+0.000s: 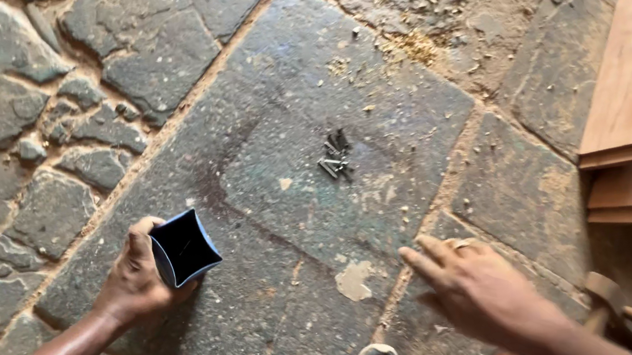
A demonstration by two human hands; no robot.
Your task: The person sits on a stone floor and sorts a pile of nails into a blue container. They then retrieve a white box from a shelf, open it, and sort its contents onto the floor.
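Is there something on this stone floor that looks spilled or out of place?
Yes. A small heap of dark nails lies loose on the stone floor, apart from the open box in the left hand. Sawdust is scattered nearby.

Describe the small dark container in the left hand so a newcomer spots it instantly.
Start at the big flat dark stone slab in the middle of the paved ground. At its lower left edge the left hand grips a small open box, mouth facing the camera. It is the only blue-edged, squarish hollow thing there; the nails nearby lie loose in a pile.
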